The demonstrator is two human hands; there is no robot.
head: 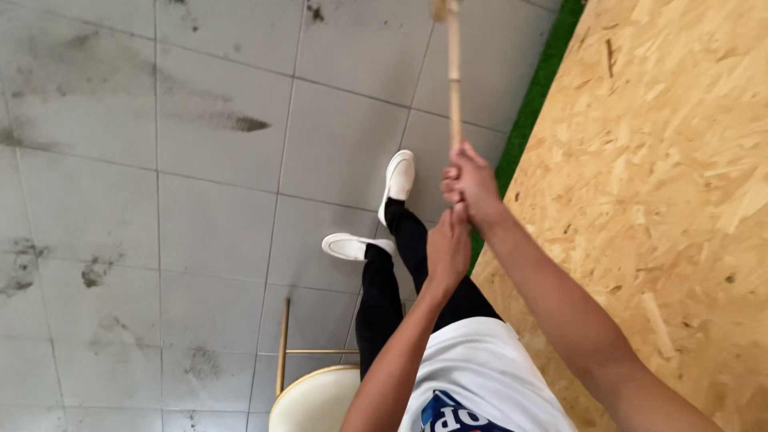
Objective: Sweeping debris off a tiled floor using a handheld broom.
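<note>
A thin wooden stick (454, 72) runs from my hands up past the top edge of the view. My right hand (472, 186) is closed around its lower end. My left hand (448, 248) sits just below and against the right hand, fingers curled on the stick's bottom end, though the grip itself is partly hidden. Both arms reach forward over my lap. The stick's far end is out of view.
A large chipboard panel (648, 200) fills the right side, edged by a green strip (532, 104). Grey stained floor tiles (160, 200) lie to the left. I sit on a cream round stool (308, 400); my legs in black trousers and white shoes (398, 178) stretch forward.
</note>
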